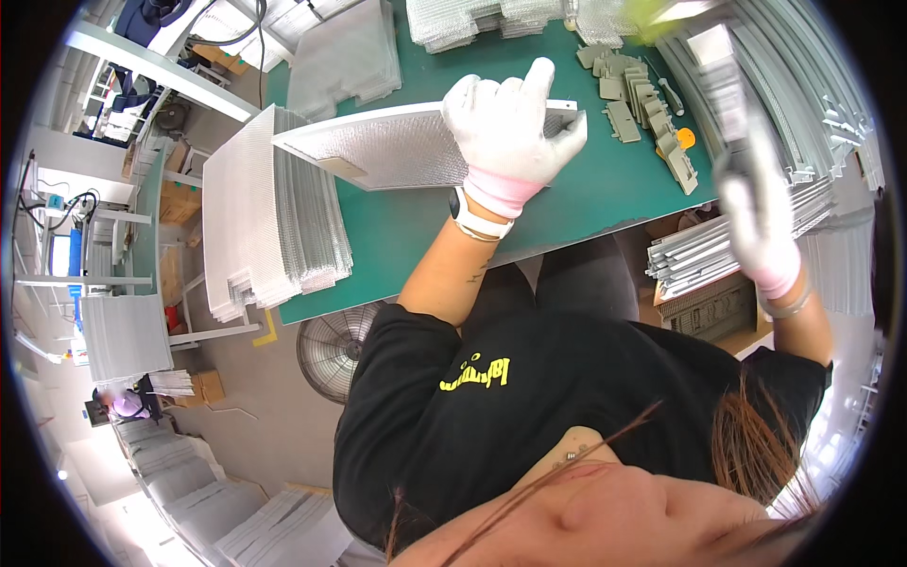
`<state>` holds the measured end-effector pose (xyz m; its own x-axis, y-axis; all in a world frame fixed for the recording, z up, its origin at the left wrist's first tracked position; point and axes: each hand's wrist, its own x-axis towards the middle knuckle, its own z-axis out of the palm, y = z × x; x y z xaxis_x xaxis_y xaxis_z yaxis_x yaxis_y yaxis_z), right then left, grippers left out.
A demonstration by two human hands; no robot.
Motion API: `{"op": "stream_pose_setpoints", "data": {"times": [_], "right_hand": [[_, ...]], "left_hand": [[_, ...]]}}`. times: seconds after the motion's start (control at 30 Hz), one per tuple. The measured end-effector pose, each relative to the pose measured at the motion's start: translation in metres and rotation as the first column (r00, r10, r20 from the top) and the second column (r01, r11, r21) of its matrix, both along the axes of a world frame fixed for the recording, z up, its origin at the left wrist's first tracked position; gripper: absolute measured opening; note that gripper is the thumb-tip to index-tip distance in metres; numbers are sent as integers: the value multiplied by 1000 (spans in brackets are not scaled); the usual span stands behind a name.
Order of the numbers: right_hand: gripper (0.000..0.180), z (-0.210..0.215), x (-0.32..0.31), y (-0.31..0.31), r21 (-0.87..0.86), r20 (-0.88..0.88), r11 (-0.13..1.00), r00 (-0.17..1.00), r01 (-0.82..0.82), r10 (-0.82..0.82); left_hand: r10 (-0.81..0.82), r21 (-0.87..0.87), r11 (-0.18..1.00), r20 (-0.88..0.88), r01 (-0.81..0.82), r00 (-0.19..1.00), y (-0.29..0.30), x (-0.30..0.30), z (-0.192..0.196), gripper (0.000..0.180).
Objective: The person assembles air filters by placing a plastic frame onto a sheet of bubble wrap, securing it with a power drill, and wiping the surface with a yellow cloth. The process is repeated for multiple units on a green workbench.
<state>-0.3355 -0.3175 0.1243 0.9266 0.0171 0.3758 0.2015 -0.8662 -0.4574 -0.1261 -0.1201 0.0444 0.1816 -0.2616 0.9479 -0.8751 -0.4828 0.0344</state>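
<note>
Panel [402, 146] at bent-fingered left hand [501, 128]

This is a factory workshop: a green workbench [373, 227] carries stacked silvery panels [236, 203] at its left end and tan brackets [622, 123] toward its right. Bundled pale strips [699, 250] lie below the bench's right side, a floor fan [321, 352] by its near edge, cardboard boxes [206, 388] to its left.

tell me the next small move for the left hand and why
Perhaps lower the silver panel flat onto the green table: it is tilted up, held near one end by the left hand alone, while the right hand, off to one side, seems to grip a blurred tool.
</note>
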Motion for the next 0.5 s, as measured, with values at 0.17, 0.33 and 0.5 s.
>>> {"op": "stream_pose_setpoints", "data": {"times": [0.17,0.33,0.5], "right_hand": [[54,-83,9,-10,142,-165,979,978,149,-125],[57,-134,63,-21,-186,-413,961,871,206,-267],[37,27,154,-6,137,599,989,791,50,-123]], "left_hand": [[-38,-35,999,0,38,999,5,-16,1,42],[5,-26,1000,-45,-6,999,17,-36,-5,30],[18,-9,1000,-30,-18,999,17,-42,-5,25]]}}
